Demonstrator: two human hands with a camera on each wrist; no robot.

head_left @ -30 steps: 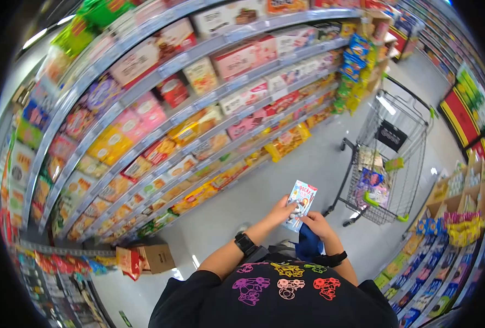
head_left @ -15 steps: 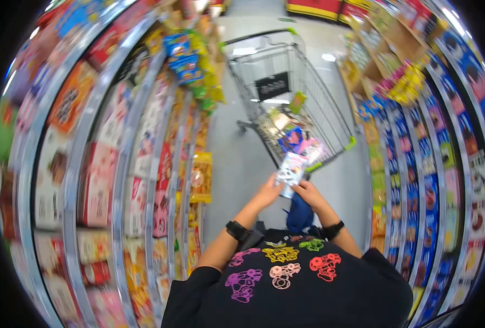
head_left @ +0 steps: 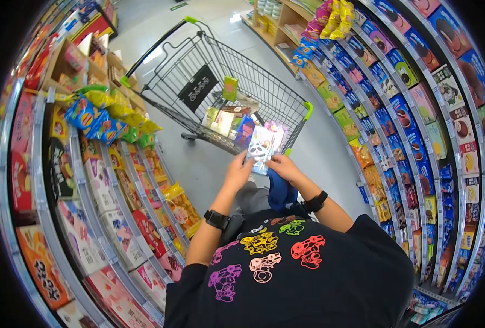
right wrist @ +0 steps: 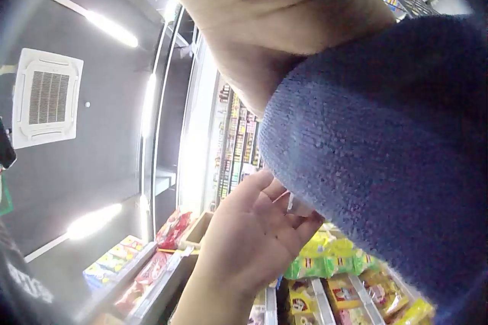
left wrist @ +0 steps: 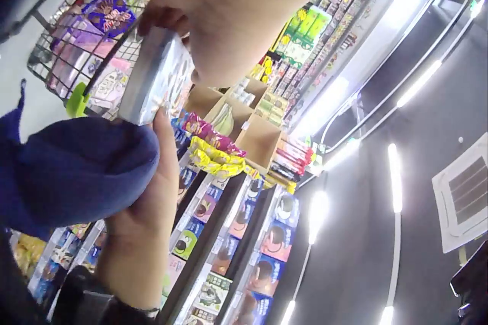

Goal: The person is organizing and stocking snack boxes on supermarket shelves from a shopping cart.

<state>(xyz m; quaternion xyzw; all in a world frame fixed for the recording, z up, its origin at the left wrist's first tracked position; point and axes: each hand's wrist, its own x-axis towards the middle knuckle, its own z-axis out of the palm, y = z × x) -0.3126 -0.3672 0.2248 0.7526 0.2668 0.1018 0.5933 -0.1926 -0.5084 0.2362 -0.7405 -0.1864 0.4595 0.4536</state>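
Note:
Both hands hold a light-blue box with a panda picture (head_left: 258, 148) upright in front of the body, over the near end of the cart. The left hand (head_left: 238, 170) grips its left edge, thumb on the front. The right hand (head_left: 285, 167) pinches its lower right edge. In the left wrist view the box (left wrist: 156, 77) is seen from its side between the two hands. A dark blue cloth (head_left: 278, 190) hangs at the right hand, just below the box; in the right wrist view this cloth (right wrist: 381, 142) covers much of the right hand's work.
A shopping cart (head_left: 230, 71) with several packets inside stands ahead. Shelves of snack boxes line the left (head_left: 81, 235) and right (head_left: 401, 115). Hanging chip bags (head_left: 103, 117) jut out at the left shelf end. Grey floor (head_left: 330, 158) runs between the cart and right shelves.
The view has turned to the right, away from the left shelf, and the cart appears nearer and further left. Both hands keep hold of the box, which stays in front of the body.

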